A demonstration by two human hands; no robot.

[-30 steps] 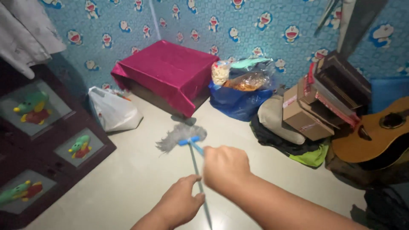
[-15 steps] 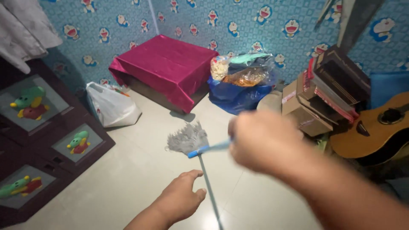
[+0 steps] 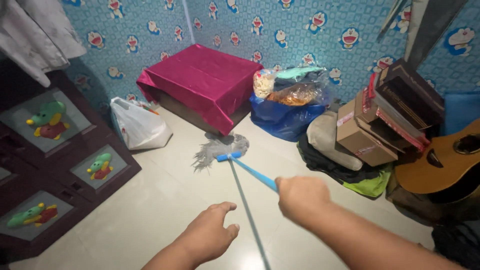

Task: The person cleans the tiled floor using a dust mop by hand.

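Note:
My right hand is closed around the blue handle of a mop. The grey string mop head lies on the pale tiled floor, just in front of a box covered with magenta cloth. My left hand hovers lower and to the left, fingers loosely apart and holding nothing. A thin dark line runs along the glossy floor from the mop head past my left thumb. I cannot tell whether it is a shadow or a reflection of the handle.
A dark cabinet with toy-picture panels stands on the left. A white plastic bag lies beside it. A blue bag of snack packets, a grey cushion, stacked cardboard boxes and a guitar crowd the right side.
The mop head has slid away towards the magenta-covered box. My right hand has dropped lower and pulled back along the handle. My left hand has barely moved.

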